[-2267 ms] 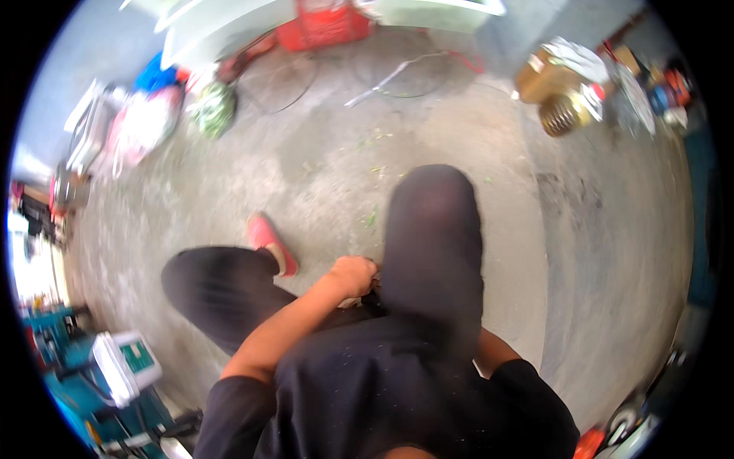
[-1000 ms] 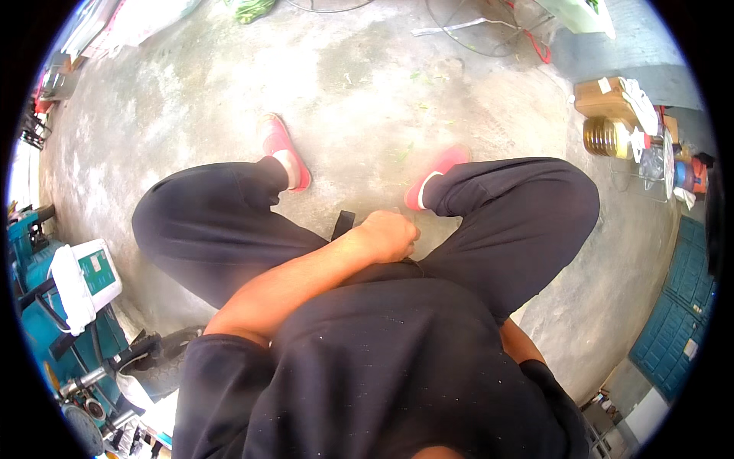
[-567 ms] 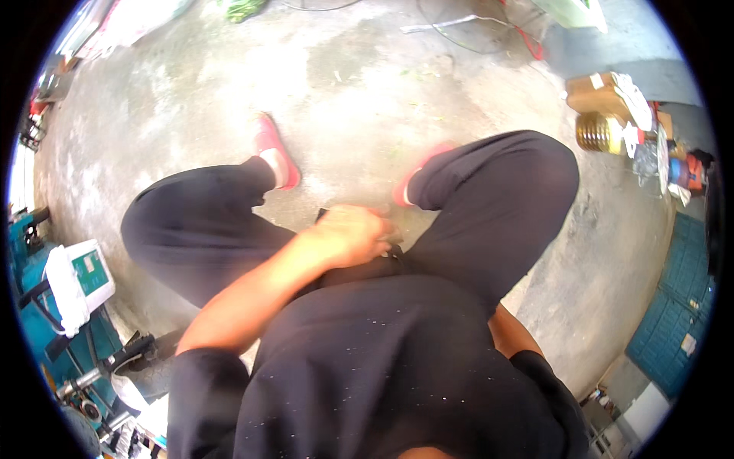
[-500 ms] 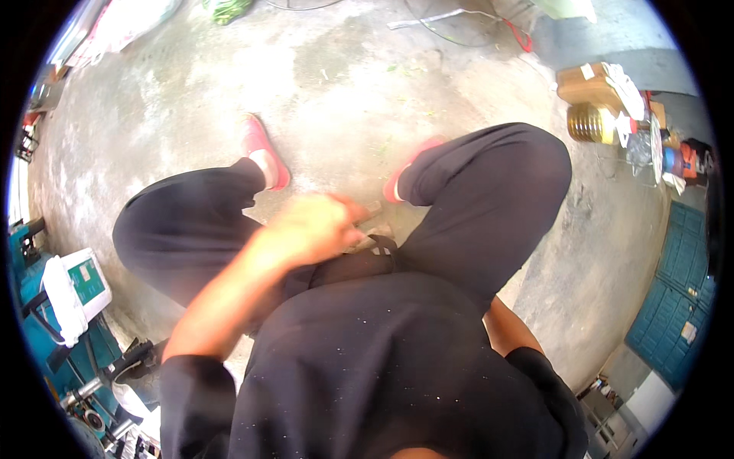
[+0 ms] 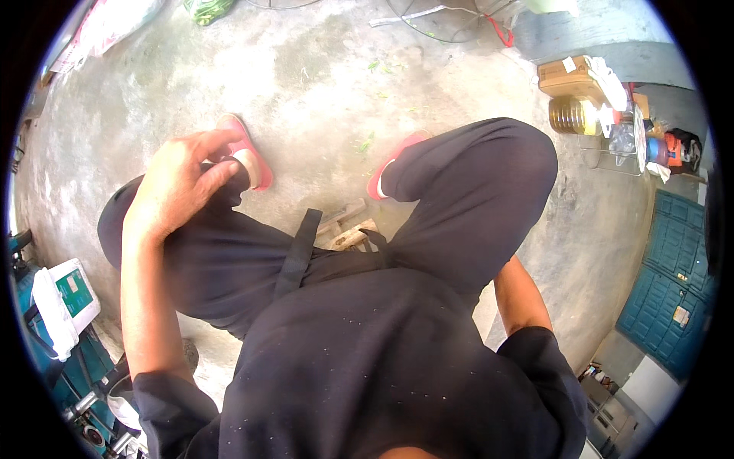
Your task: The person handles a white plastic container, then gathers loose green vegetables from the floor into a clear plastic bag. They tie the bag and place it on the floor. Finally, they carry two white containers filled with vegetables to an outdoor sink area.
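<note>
My left hand (image 5: pixel 180 180) is over my left thigh near the knee, its thumb and fingers apart and slightly bent. Nothing shows in its grip. My right forearm (image 5: pixel 521 294) goes down behind my right thigh, which hides the hand. Across my lap a dark cloth strap (image 5: pixel 300 249) sticks up toward the gap between my legs, and a shorter dark strap end lies to its right. Pieces of pale wood (image 5: pixel 352 236) show between my thighs, mostly hidden by my clothes. I wear dark trousers (image 5: pixel 482 183) and pink shoes (image 5: pixel 248 149).
To the right stand a cardboard box (image 5: pixel 566 76), a jug of yellowish liquid (image 5: pixel 572 115) and a teal cabinet (image 5: pixel 669 275). On the left are a white-and-green box (image 5: pixel 73 294) and a vehicle's handlebar. A green vegetable bundle (image 5: pixel 208 9) and cables lie on the concrete floor (image 5: pixel 321 99) ahead.
My left hand has moved from the middle of my lap leftward to above my left knee. The dark strap now shows upright on my lap. My right hand stays hidden.
</note>
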A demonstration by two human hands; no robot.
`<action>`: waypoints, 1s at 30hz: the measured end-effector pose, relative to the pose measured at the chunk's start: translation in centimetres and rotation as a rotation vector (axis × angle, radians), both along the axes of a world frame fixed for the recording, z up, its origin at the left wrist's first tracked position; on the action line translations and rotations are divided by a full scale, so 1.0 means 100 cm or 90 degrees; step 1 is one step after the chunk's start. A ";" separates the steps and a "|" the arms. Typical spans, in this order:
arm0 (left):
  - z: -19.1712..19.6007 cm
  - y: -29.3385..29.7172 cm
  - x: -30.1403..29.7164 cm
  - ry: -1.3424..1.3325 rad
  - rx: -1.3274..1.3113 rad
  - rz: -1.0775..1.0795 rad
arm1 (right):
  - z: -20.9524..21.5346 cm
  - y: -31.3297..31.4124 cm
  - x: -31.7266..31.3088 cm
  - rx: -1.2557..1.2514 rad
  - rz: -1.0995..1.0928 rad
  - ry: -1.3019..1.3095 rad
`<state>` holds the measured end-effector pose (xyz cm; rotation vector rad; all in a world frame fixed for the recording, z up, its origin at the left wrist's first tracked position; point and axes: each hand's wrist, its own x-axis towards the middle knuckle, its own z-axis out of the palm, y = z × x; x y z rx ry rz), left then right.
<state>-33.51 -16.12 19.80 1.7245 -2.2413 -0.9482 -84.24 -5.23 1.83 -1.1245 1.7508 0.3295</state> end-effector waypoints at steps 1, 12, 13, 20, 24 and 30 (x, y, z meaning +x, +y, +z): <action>0.003 -0.003 -0.009 0.029 0.000 -0.002 | 0.002 -0.003 0.002 -0.003 -0.004 0.003; 0.004 -0.012 -0.023 0.088 -0.015 -0.061 | 0.023 -0.012 -0.010 -0.054 -0.180 -0.106; 0.005 -0.014 -0.026 0.079 -0.007 -0.062 | 0.028 -0.014 -0.016 -0.074 -0.229 -0.139; 0.007 -0.018 -0.032 0.070 -0.055 -0.080 | 0.088 -0.078 -0.004 -0.404 -0.533 -0.355; 0.016 -0.016 -0.028 0.135 -0.033 0.076 | 0.151 -0.124 0.022 -0.581 -0.529 -0.352; 0.040 -0.005 0.030 0.025 -0.356 0.137 | 0.211 -0.178 0.079 -0.630 -0.306 -0.700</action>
